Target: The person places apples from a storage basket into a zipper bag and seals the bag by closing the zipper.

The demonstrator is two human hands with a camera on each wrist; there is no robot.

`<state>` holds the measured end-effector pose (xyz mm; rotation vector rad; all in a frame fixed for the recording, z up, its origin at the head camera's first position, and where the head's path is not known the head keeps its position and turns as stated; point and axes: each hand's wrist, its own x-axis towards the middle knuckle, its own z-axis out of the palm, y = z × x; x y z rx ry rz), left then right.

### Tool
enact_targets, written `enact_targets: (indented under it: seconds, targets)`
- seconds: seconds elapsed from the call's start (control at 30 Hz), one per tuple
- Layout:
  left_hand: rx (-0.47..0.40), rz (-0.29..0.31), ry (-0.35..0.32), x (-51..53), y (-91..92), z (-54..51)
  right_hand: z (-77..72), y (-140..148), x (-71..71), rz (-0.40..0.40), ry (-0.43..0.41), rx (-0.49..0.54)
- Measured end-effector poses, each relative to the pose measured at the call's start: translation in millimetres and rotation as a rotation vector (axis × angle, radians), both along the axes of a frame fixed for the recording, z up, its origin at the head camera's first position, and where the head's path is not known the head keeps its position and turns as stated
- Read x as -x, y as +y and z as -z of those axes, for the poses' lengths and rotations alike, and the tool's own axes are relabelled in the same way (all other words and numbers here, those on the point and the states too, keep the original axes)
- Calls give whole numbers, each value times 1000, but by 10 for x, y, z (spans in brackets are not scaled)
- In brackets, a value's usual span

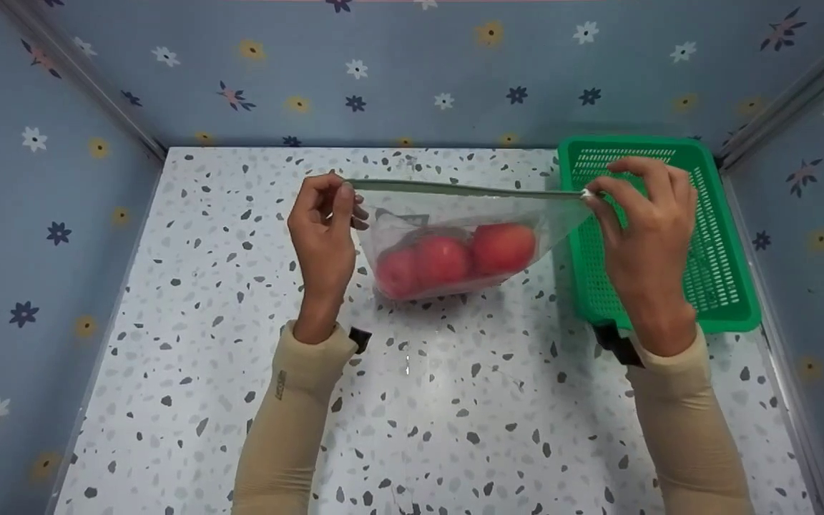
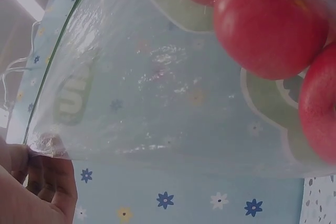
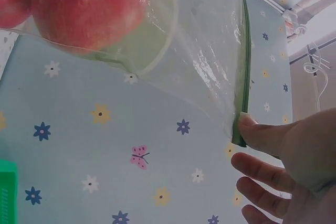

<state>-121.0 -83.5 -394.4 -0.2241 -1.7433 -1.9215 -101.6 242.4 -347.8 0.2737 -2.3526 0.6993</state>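
Observation:
A clear zip bag with a green strip along its top edge hangs stretched between my hands. Inside it, red apples sit together at the bottom; the plastic blurs them. My left hand pinches the left top corner of the bag, thumb against curled fingers. At the opposite end, my right hand pinches the strip's tip with thumb and index finger, its other fingers spread apart. The right wrist view shows the green strip ending at the thumb. Green printing marks the plastic in the left wrist view.
A green plastic basket stands at the right back of the speckled white table, partly beneath my right hand. Flower-patterned walls enclose the table at the back and both sides.

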Motion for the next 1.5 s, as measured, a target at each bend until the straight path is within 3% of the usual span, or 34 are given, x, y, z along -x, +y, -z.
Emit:
enact_targets:
  seconds: [0.3,0.77,1.0,1.33,1.5]
  targets:
    - [16,78,-23,-14,-51,79,69,132,-140,-111,-78,-44]
    - [48,226,-153,-61,-152,315,301,290,-273,-311,-304,-2]
    - [90,413,-185,-81,-239,430,390,318,-318,-393,-447,-68]
    - [226,654,-268,-75,-335,585,584,268,-381,-524,-620,-172]
    - [300,795,-271,-54,-386,693,690,226,-414,-554,-702,-216]
